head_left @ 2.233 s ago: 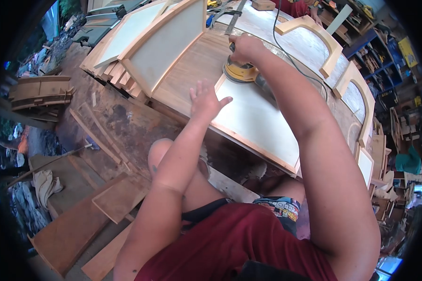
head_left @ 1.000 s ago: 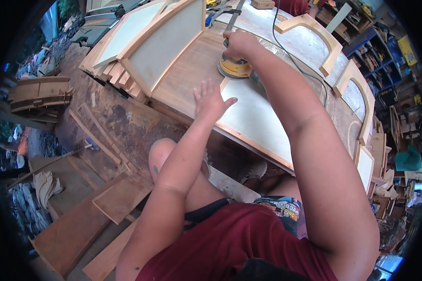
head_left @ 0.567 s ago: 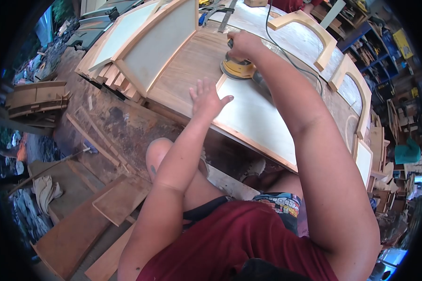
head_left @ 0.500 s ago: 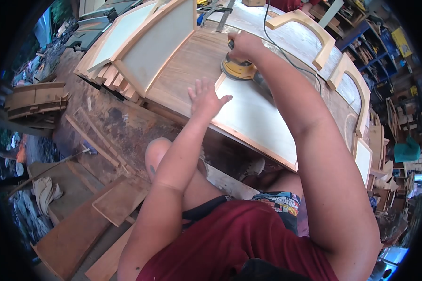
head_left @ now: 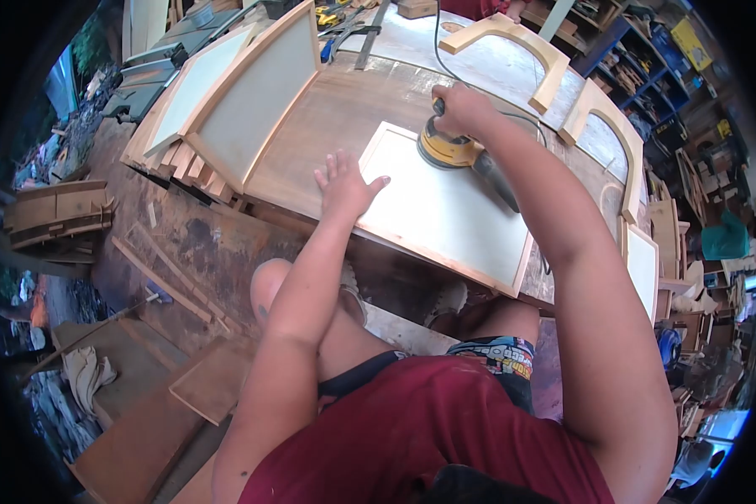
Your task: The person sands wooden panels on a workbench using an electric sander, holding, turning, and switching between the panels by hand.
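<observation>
A wood-framed white panel (head_left: 449,220) lies flat on the wooden worktable (head_left: 319,118). My right hand (head_left: 464,109) is wrapped round the top of a yellow and black orbital sander (head_left: 445,149), which sits on the far part of the panel. My left hand (head_left: 344,186) lies with fingers spread at the panel's left edge, partly over the tabletop. The sander's pad is hidden beneath its body.
Framed panels (head_left: 252,109) stand propped at the table's left. Curved wooden pieces (head_left: 521,46) and a clamp (head_left: 353,35) lie at the back. A black cord (head_left: 438,42) trails from behind the sander. Boards (head_left: 143,412) rest on the floor at lower left.
The sander in my right hand has moved from the panel's far left edge toward the right, further onto the white surface. My left hand stays spread at the left edge. The view has shifted slightly.
</observation>
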A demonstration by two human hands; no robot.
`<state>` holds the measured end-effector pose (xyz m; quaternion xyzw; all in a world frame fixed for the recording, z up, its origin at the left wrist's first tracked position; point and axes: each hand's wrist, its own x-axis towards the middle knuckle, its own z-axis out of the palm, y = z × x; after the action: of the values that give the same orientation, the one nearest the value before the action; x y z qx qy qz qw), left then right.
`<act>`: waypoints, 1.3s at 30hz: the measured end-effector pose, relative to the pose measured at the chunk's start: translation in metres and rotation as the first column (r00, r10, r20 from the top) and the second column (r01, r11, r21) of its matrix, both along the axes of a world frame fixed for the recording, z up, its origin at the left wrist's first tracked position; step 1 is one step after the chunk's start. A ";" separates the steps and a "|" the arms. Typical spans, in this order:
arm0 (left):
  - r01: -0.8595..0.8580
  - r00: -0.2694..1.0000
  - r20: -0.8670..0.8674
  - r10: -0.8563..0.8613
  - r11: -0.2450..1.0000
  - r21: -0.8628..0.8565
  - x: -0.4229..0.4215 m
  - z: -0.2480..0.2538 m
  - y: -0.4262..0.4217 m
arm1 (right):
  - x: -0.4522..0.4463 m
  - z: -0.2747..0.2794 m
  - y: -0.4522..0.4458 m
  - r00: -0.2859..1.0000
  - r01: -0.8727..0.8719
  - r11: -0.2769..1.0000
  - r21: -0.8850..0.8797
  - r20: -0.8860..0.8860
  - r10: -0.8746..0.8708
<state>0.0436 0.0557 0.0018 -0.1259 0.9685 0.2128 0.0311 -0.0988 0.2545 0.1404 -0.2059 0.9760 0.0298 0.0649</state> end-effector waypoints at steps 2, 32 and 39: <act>0.009 1.000 0.003 -0.009 1.000 -0.010 -0.002 -0.003 0.000 | 0.006 -0.001 0.015 1.000 -0.001 1.000 0.006 -0.011 0.001; -0.025 0.957 -0.279 0.081 0.980 0.198 -0.156 -0.041 -0.002 | 0.019 0.000 0.072 1.000 0.000 0.999 -0.051 0.004 0.000; -0.026 0.968 -0.236 0.079 0.975 0.219 -0.161 -0.046 -0.005 | 0.023 -0.005 0.084 1.000 -0.022 0.999 -0.049 -0.021 0.020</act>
<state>-0.1176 0.0505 -0.0444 -0.1206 0.9327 0.3303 -0.0804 -0.0759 0.3390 0.1357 -0.2173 0.9748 0.0085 0.0492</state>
